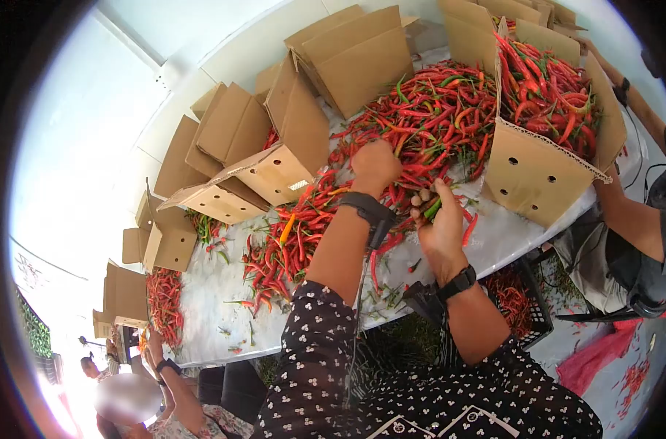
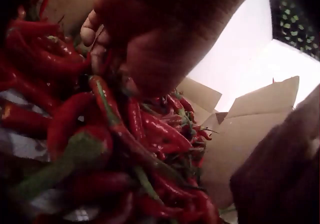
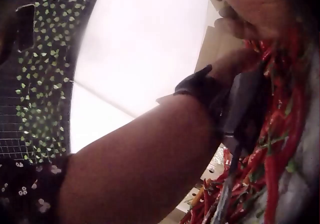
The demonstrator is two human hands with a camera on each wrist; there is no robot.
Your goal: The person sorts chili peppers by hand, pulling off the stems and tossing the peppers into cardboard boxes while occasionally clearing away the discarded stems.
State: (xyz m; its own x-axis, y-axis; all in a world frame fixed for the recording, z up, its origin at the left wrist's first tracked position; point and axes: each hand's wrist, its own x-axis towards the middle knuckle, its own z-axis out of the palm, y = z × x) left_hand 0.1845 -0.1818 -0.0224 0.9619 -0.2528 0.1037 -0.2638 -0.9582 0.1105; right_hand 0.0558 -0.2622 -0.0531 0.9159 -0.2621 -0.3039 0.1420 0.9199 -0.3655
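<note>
Long red chilies point(image 1: 443, 110) lie heaped on the table. The left hand point(image 1: 377, 167) reaches down into the heap's near side; in the left wrist view that hand point(image 2: 160, 44) has its fingers bent around a red chili point(image 2: 107, 59), partly hidden by them. Close by on the right, the right hand point(image 1: 441, 233) is palm up with curled fingers, holding a green chili point(image 1: 432, 209). In the right wrist view the right hand point(image 3: 260, 11) hangs above red chilies point(image 3: 272, 184), and what it holds is hidden.
An open carton point(image 1: 545, 172) full of chilies stands at the right. More cartons point(image 1: 274, 175) line the table's far side. A dark crate point(image 1: 541, 314) of chilies is below the table edge. Other people's arms point(image 1: 629, 219) show at the right and lower left.
</note>
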